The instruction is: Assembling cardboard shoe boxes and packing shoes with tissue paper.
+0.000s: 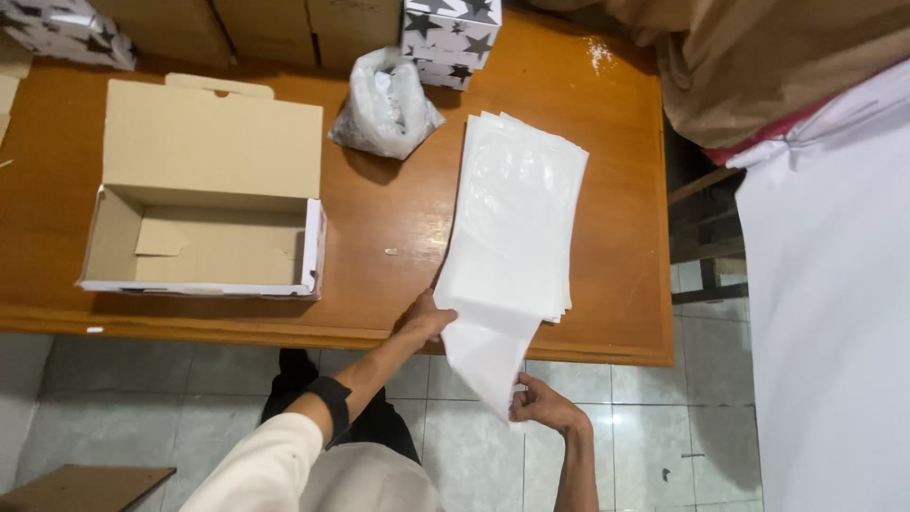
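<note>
A stack of white translucent sheets (pixel 517 213) lies on the wooden table (pixel 398 218), right of centre. My left hand (pixel 428 318) rests at the table's front edge, touching the stack's near left corner. My right hand (pixel 542 403) is below the table edge and pinches the lower end of one white sheet (pixel 485 358) that hangs off the stack toward me. An open cardboard box (pixel 204 223) with its lid raised sits empty on the left of the table.
A knotted clear plastic bag (pixel 384 104) sits behind the sheets. Star-patterned boxes (pixel 447 33) and brown cartons (pixel 265 28) line the back. Brown and white fabric (pixel 815 237) fills the right side. Tiled floor lies below, with a cardboard piece (pixel 85 485) at bottom left.
</note>
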